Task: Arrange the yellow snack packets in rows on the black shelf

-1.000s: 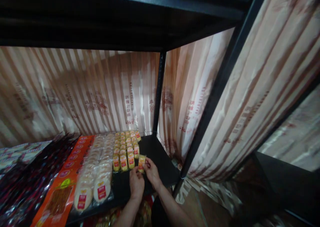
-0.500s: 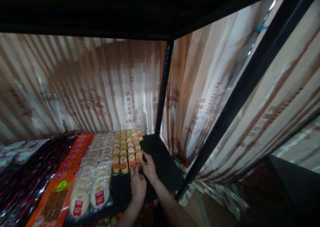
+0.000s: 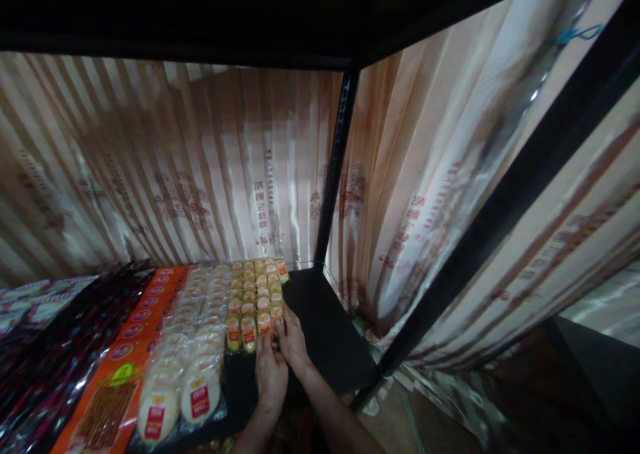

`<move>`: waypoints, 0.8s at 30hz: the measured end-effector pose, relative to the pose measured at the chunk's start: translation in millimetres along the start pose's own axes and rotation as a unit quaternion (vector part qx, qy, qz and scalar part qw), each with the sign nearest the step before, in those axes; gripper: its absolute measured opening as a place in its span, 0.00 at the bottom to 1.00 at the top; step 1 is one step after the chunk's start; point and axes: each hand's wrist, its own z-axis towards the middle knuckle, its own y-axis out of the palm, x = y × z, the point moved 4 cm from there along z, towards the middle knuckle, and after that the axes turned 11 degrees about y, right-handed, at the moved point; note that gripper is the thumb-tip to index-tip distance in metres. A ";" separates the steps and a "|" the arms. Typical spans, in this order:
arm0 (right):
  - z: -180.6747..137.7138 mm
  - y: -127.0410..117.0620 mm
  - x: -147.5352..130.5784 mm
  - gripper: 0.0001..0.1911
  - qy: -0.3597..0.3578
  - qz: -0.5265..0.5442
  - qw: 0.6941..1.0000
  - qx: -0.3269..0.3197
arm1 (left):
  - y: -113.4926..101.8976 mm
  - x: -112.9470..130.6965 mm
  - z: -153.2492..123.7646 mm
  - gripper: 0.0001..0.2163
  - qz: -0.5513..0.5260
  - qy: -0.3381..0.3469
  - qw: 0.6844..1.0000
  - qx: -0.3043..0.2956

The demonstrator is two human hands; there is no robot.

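Both of my hands rest on the black shelf [image 3: 325, 334] at the front end of rows of small yellow snack packs [image 3: 256, 294]. My left hand [image 3: 270, 373] has its fingertips on the front yellow pack [image 3: 263, 322]. My right hand [image 3: 292, 342] lies beside it, fingers pressed against the rightmost front yellow pack [image 3: 277, 314] in the row. The fingers of both hands are bent around the packs' edges.
Left of the yellow packs lie rows of round white cakes [image 3: 193, 347], orange packets [image 3: 125, 367] and dark red packets [image 3: 50, 361]. A striped curtain [image 3: 200, 174] hangs behind and to the right. Black shelf posts [image 3: 335, 167] and an upper shelf frame the space.
The yellow pack held in front of the rows has been moved forward and set into the rightmost row. Both hands moved with it. The camera dipped and shifted.
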 end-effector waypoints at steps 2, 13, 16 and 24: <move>0.3 2.4 1.8 0.25 0.005 -0.001 1.000 0.005 | -0.4 -1.7 1.4 0.22 -0.010 -0.001 1.000 -0.009; 0.4 5.1 5.5 0.26 0.002 -0.009 1.000 -0.003 | -5.4 6.6 2.1 0.21 0.002 0.023 0.999 -0.028; -2.0 4.3 5.9 0.30 0.009 -0.008 1.000 -0.002 | -11.1 11.6 -1.6 0.20 0.003 0.030 0.999 -0.022; -43.6 -4.2 -3.2 0.30 0.031 0.006 0.999 0.035 | -28.1 6.6 -43.3 0.21 0.009 0.041 0.998 -0.046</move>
